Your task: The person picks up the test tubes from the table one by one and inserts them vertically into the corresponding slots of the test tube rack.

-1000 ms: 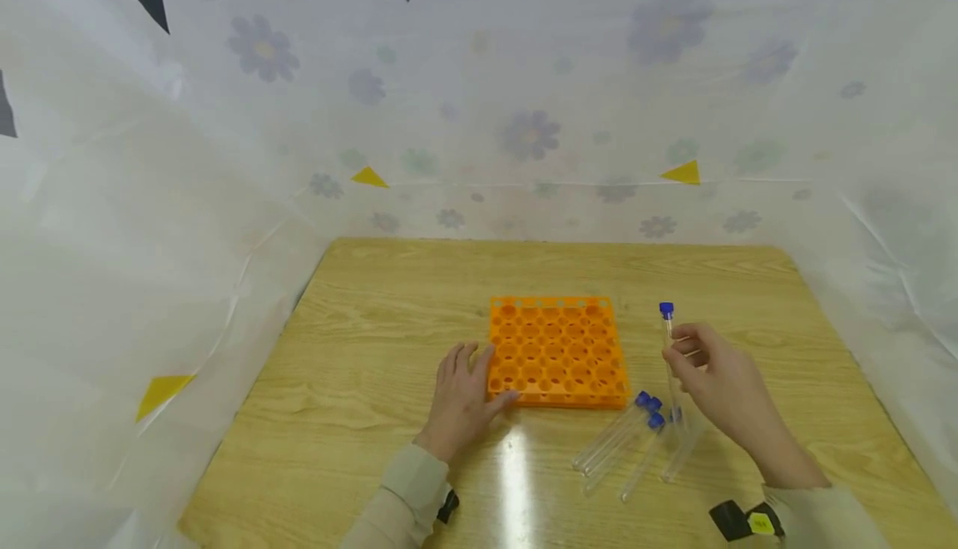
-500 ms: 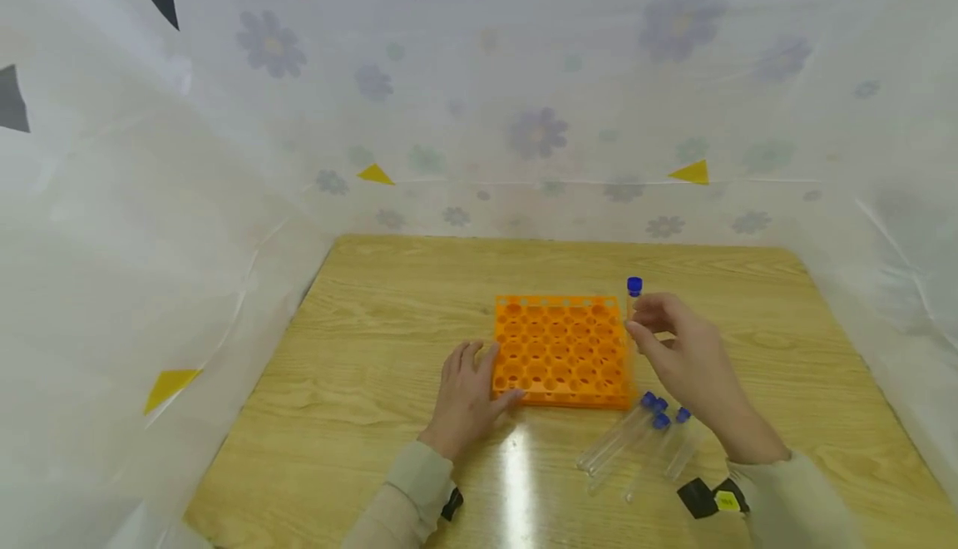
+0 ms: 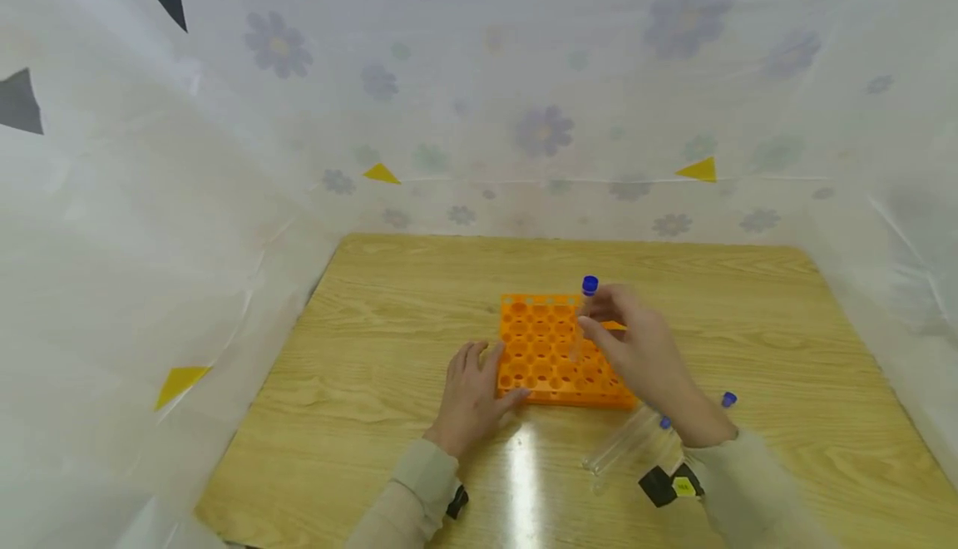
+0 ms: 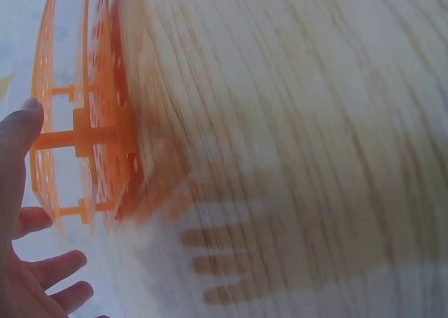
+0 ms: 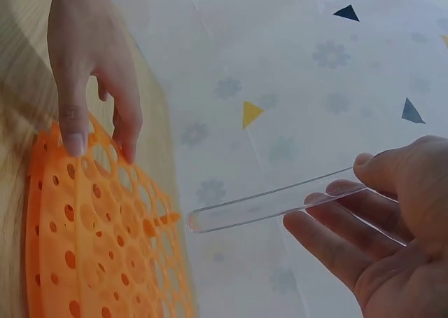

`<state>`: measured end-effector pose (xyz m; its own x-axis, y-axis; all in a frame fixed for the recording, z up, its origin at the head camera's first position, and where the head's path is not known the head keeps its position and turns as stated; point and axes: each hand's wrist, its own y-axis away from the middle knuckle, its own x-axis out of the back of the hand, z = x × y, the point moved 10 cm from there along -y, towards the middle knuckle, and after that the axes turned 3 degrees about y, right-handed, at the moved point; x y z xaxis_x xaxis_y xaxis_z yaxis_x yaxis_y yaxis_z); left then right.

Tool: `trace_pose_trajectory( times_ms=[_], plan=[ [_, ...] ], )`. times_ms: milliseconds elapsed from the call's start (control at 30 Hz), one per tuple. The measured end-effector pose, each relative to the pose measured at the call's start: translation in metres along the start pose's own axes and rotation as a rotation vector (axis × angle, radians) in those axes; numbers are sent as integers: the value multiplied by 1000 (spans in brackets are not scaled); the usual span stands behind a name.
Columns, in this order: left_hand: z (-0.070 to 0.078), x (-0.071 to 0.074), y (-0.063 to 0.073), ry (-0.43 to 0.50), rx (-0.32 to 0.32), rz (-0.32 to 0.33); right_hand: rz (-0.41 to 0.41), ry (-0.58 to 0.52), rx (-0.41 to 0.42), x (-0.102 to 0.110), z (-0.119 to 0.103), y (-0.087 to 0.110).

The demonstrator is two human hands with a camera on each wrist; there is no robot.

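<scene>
An orange test tube rack (image 3: pixel 537 366) with rows of round holes sits on the table. My left hand (image 3: pixel 470 399) rests at its near left corner, the thumb on the top edge and the fingers extended along the left side. In the left wrist view, the thumb (image 4: pixel 17 132) touches the rack (image 4: pixel 105 139). Between thumb and fingers, my right hand (image 3: pixel 644 353) pinches a clear test tube (image 5: pixel 273 201) with a blue cap (image 3: pixel 590 285). The tube tilts slightly over the rack's right half, and its rounded bottom hangs apart from the holes in the right wrist view.
Several capped clear test tubes (image 3: pixel 621 447) lie on the table (image 3: pixel 404 324) in front of the rack, partly hidden by the right forearm. One blue cap (image 3: pixel 729 399) shows to the right of that forearm. A pale patterned sheet (image 3: pixel 479 100) encloses the table's back and sides.
My right hand has carried the test tube leftward, from beside the rack to above it. The left hand has stayed at the rack's corner.
</scene>
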<state>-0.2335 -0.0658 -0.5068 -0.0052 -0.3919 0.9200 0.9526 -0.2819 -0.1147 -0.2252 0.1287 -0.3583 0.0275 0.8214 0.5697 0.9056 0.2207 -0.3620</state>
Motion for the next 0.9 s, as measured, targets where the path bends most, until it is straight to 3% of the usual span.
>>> trace_pose_trajectory(
  times_ms=[567,900],
  plan=[
    [3,7,3,-17,-36,63,-156,-94,33,-73,-19,-9],
    [12,12,4,-44,-132,168,-199,-84,0,-94,-16,-7]
  ],
)
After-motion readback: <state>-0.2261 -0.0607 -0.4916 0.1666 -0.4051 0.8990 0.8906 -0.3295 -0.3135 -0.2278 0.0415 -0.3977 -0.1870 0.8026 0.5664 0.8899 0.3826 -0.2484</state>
